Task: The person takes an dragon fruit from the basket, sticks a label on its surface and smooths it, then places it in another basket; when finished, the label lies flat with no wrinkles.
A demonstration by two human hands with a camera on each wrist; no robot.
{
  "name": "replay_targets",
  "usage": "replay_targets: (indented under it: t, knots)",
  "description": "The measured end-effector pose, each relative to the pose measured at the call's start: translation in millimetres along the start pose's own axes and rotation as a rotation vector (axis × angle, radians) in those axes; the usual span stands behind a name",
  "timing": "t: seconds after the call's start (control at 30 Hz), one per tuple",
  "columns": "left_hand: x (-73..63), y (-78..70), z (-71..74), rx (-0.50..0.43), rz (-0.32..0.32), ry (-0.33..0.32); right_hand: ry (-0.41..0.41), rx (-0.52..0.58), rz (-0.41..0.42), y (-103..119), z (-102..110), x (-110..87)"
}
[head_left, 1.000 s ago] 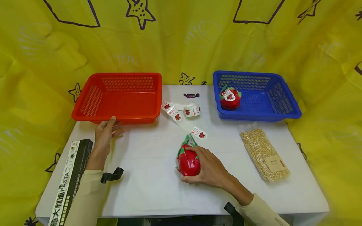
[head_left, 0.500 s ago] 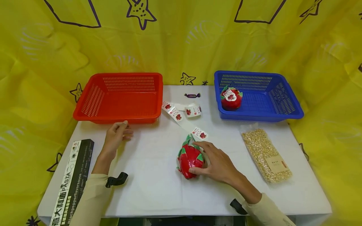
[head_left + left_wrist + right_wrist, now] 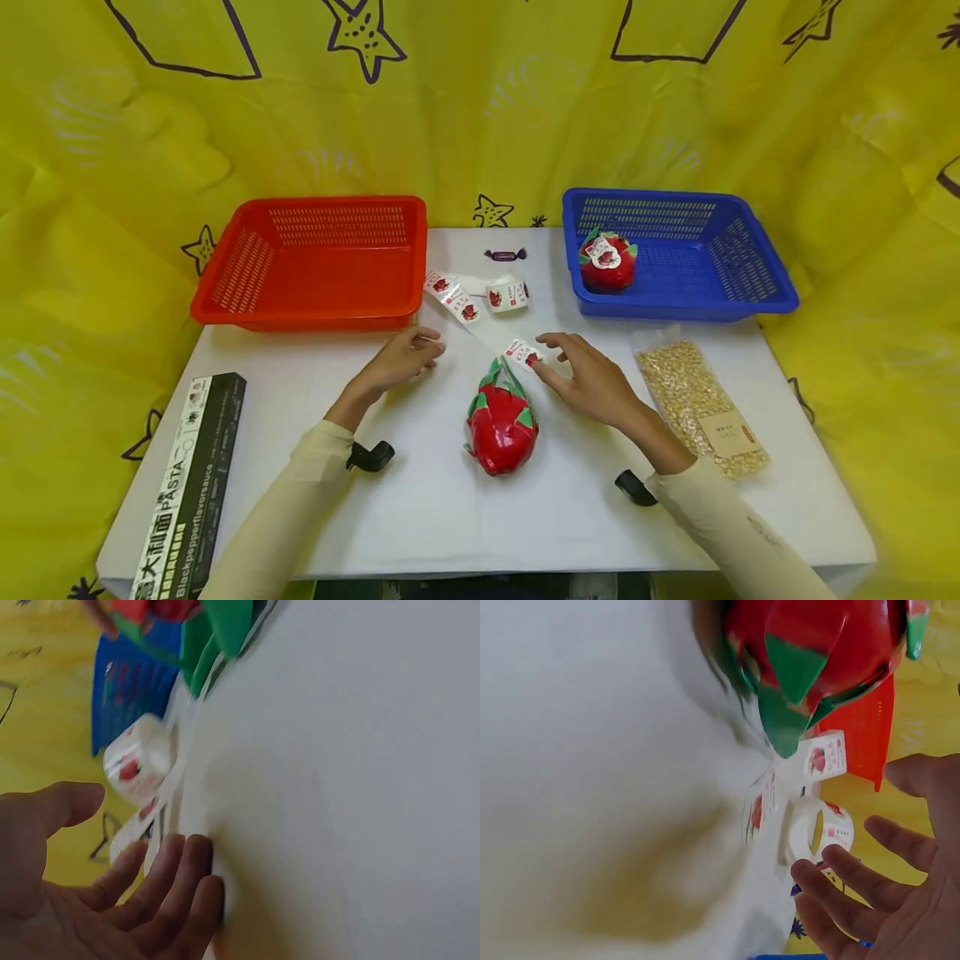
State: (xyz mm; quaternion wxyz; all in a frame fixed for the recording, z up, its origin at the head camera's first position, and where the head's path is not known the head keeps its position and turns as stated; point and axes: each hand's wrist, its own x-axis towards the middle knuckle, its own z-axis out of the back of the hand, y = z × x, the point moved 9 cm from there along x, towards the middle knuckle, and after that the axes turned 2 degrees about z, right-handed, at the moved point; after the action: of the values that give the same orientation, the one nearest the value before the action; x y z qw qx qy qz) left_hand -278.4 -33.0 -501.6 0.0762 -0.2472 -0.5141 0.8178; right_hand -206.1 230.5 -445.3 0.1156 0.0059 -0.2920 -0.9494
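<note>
The dragon fruit (image 3: 502,429) lies on the white-covered table (image 3: 420,517), around its middle, with the green leaves pointing toward the far edge. Just past the leaves sits the end sticker (image 3: 522,353) of a strip that runs back to its roll (image 3: 507,296). The person's right hand (image 3: 588,375) is at that sticker, thumb and fingers spread wide; I can't tell whether the thumb touches it. The left hand (image 3: 397,358) is off to the left, well apart from the fruit, thumb and fingers also wide, fingers slightly bent.

Behind the roll, near the far edge, is a purple-wrapped candy (image 3: 506,255). A red basket (image 3: 337,275) fills the far left corner; in the far right corner a blue basket (image 3: 682,267) holds a stickered dragon fruit (image 3: 611,271). A bag of yellow kernels (image 3: 678,392) lies toward the right edge, and a pasta box (image 3: 198,483) along the left.
</note>
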Motion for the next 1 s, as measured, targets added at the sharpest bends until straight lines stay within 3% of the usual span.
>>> replay_targets:
  t: [0.23,0.47,0.73,1.0]
  knots:
    - [31.9,-12.5,-38.8,0.087,0.086,-0.037,0.063,-0.054,0.024,-5,-12,35.2]
    - [45.7,-15.2,-47.4,0.115,0.134,-0.156,0.124,-0.085,0.004,-20,-30,48.4]
    - [52.8,-22.0,-41.7,-0.030,0.078,-0.229,0.133,-0.083,-0.003,-18,-36,53.5]
    - [57.2,-23.9,-45.2,-0.285,0.030,-0.142,0.076,-0.038,-0.027,-19,-31,62.6]
